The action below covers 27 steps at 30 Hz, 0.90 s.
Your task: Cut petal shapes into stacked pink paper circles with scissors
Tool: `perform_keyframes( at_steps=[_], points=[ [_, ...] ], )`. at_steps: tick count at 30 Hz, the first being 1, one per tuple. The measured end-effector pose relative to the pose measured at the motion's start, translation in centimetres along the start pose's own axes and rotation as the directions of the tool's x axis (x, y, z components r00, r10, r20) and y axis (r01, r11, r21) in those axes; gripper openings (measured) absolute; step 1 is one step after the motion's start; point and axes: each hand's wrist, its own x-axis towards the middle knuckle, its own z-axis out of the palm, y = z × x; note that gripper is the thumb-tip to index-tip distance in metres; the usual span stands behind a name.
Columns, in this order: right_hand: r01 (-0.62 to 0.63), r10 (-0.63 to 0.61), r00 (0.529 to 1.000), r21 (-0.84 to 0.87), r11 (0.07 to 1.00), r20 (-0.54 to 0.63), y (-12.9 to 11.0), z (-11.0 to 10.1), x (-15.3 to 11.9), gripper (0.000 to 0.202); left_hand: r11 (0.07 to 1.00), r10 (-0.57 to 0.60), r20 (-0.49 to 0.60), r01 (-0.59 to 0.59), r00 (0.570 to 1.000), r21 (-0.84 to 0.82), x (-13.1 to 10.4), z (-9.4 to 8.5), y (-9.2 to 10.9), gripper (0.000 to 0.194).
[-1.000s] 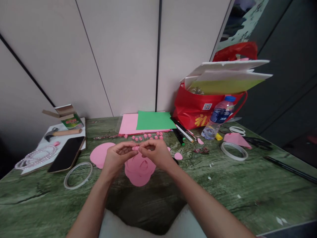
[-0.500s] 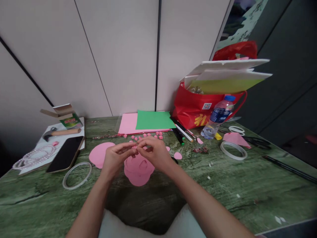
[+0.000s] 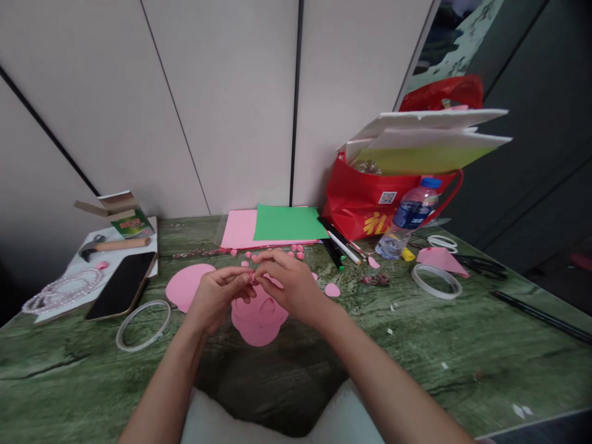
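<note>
My left hand (image 3: 221, 295) and my right hand (image 3: 289, 283) meet in the middle, fingertips together above the table. Pinched between them is a small piece of pink paper (image 3: 253, 279), mostly covered by the fingers. Directly below lies a scalloped pink paper shape (image 3: 259, 330) with a small curled petal (image 3: 267, 306) on it. Another rounded pink paper shape (image 3: 187, 285) rests left of my left hand. Several small pink balls or rolled bits (image 3: 300, 254) are scattered behind my hands, and a loose pink petal (image 3: 332, 290) lies to the right.
On the left are a tape roll (image 3: 143, 327), a phone (image 3: 123, 285), a hammer (image 3: 115, 245) and bead strings (image 3: 65, 291). Green paper (image 3: 290, 223) and pens (image 3: 343, 246) lie behind. A red bag (image 3: 345, 206), water bottle (image 3: 402, 225), another tape roll (image 3: 436, 282) and scissors (image 3: 483, 265) occupy the right.
My fingers have shifted slightly around the small pink paper piece, and more of it shows. The right-hand fingers have rolled over a little. Things on the table stay put.
</note>
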Motion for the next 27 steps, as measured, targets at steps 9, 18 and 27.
perform_keyframes(
  at_steps=[9,18,27],
  points=[
    [-0.158,0.183,0.98,0.244,0.957,-0.083,-0.3,1.0,0.2,0.008,0.997,-0.013,-0.012,0.012,1.0,-0.074,0.0,-0.1,-0.1,0.027],
    [-0.304,0.35,0.937,0.437,0.847,-0.026,-0.1,1.0,0.5,0.009,0.985,0.131,-0.012,-0.129,0.991,0.113,0.0,-0.1,-0.2,0.019],
    [-0.173,0.199,0.977,0.26,0.95,-0.075,0.1,0.8,0.2,0.009,0.985,0.135,0.031,-0.137,0.99,0.104,0.1,-0.1,-0.2,0.017]
  ],
)
